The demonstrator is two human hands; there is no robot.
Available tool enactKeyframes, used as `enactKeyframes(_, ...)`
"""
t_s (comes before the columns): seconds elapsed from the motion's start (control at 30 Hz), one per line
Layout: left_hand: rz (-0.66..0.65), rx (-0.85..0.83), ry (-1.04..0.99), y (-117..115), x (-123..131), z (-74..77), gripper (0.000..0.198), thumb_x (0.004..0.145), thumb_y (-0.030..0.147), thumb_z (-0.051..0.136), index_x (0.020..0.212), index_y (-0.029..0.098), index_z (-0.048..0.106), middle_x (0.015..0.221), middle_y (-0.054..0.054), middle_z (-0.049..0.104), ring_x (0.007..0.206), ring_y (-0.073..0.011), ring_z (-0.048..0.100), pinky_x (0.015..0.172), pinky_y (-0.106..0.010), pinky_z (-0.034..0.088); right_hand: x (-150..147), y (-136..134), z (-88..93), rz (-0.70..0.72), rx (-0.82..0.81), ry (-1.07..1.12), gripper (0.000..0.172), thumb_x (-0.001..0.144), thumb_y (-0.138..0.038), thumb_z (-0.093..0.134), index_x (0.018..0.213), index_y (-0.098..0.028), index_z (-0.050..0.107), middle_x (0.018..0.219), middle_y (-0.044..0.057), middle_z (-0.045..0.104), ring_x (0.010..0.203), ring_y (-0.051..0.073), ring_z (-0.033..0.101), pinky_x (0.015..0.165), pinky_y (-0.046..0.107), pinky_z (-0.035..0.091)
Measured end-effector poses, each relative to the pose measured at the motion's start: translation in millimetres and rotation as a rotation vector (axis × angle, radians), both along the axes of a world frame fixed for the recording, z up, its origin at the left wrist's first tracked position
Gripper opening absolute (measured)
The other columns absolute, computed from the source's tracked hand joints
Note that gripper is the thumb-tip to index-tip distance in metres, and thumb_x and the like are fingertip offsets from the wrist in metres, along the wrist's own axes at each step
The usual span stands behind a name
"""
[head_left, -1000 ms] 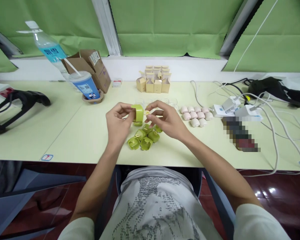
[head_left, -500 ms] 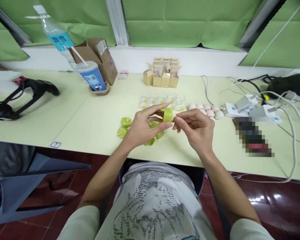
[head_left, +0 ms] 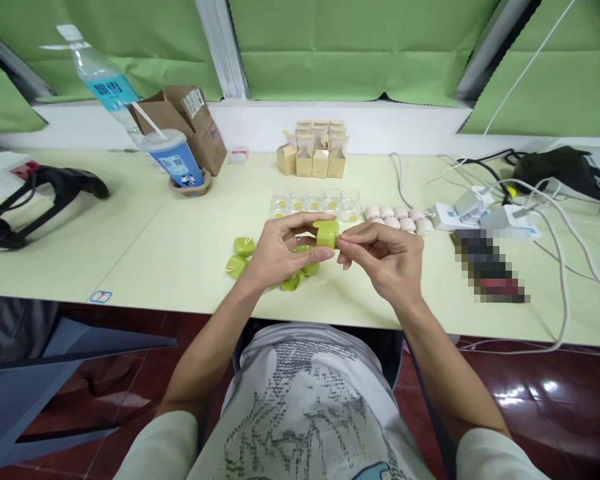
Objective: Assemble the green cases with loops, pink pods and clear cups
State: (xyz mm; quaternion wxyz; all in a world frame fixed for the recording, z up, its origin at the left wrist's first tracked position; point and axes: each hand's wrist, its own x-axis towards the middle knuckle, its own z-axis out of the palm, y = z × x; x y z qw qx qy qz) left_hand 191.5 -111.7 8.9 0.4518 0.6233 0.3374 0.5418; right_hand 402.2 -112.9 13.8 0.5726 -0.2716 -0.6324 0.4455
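Over the front part of the table, my left hand (head_left: 279,252) is closed around a small green plastic cap (head_left: 327,235), held sideways between thumb and fingers. My right hand (head_left: 385,257) pinches at the cap's right end, on what looks like its thin yellowish cord; the fingertips mostly hide it. Below and behind my left hand lie several more green caps, such as one cap (head_left: 244,247) with a pale loop on it and another (head_left: 292,281) near my wrist. Clear plastic cups (head_left: 316,200) with yellow bits inside stand in rows just beyond my hands.
Pale pink rounded pieces (head_left: 407,224) lie right of the cups. Small open cardboard boxes (head_left: 320,163) stand at the back. A blue drink cup (head_left: 180,163), a bottle (head_left: 107,87) and a brown carton (head_left: 200,127) are left. Power strips (head_left: 510,219) with cables and a blurred-out item (head_left: 487,263) lie right.
The green cap has turned slightly in my left hand, and my right fingertips have come up closer against its end. The whole view has shifted a little.
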Motion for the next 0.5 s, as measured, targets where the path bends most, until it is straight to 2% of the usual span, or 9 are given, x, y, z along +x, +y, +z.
enactKeyframes(0.13, -0.033, -0.010, -0.016, 0.2, -1.9, 1.0, 0.060, 0.069, 0.041, 0.110, 0.124, 0.027, 0.089, 0.114, -0.007, 0.085, 0.103, -0.0213, 0.080, 0.092, -0.034, 0.070, 3.3, 6.6, -1.5, 0.043, -0.029, 0.012, 0.014, 0.087, -0.036, 0.099, 0.089, -0.027, 0.090, 0.079, 0.002, 0.082, 0.064, 0.018, 0.076, 0.062, 0.036, 0.069)
enactKeyframes(0.3, -0.034, -0.034, 0.055, 4.3, -6.9, 0.6, 0.066, 0.074, 0.048, 0.106, 0.133, 0.026, 0.085, 0.122, -0.010, 0.085, 0.113, -0.0252, 0.081, 0.100, -0.038, 0.068, 7.5, 25.7, -7.3, 0.203, -0.151, 0.050, 0.027, 0.076, -0.039, 0.106, 0.090, -0.024, 0.089, 0.077, 0.004, 0.084, 0.064, 0.021, 0.081, 0.056, 0.033, 0.067)
enactKeyframes(0.5, -0.003, -0.017, 0.089, 6.1, -5.6, -4.7, 0.063, 0.079, 0.051, 0.102, 0.132, 0.024, 0.084, 0.123, -0.012, 0.086, 0.118, -0.0278, 0.082, 0.103, -0.041, 0.067, 5.9, 29.7, -8.5, 0.178, -0.154, 0.055, 0.031, 0.073, -0.044, 0.107, 0.085, -0.023, 0.089, 0.071, 0.005, 0.083, 0.062, 0.021, 0.079, 0.056, 0.034, 0.067)
